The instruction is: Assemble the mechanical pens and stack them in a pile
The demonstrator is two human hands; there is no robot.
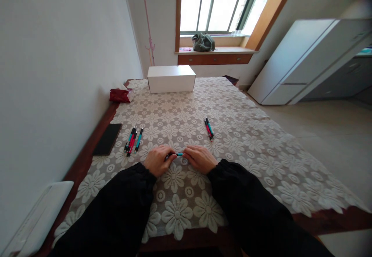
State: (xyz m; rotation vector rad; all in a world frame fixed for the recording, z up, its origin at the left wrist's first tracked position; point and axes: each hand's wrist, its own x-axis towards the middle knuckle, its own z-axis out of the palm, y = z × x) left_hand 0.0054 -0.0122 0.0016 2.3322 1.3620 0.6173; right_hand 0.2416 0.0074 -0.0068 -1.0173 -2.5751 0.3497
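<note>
Lower centre of frame: both hands rest side by side on the lace tablecloth (pixel 247 133), black sleeves running down to the bottom edge. Left hand (pixel 157 160) and right hand (pixel 200 158) are each curled closed over one end of a teal pen (pixel 177 154); only a short teal stretch shows in the gap between the two hands, lying roughly level, at or just above the cloth. Fingers are pinched tight on the pen, both ends hidden inside the grips. Left of the hands, a little higher in the frame: a small cluster of pens (pixel 133 139), teal and red barrels, lying close together on the cloth. Right of centre and higher: a second, smaller bunch of pens (pixel 208 128), well apart from the first. A dark flat pad (pixel 107 139) at the table's left edge. Upper centre: a white box (pixel 171 78); to its left, a red packet (pixel 121 94). Window sill beyond holds a grey-green bag (pixel 203 42).
</note>
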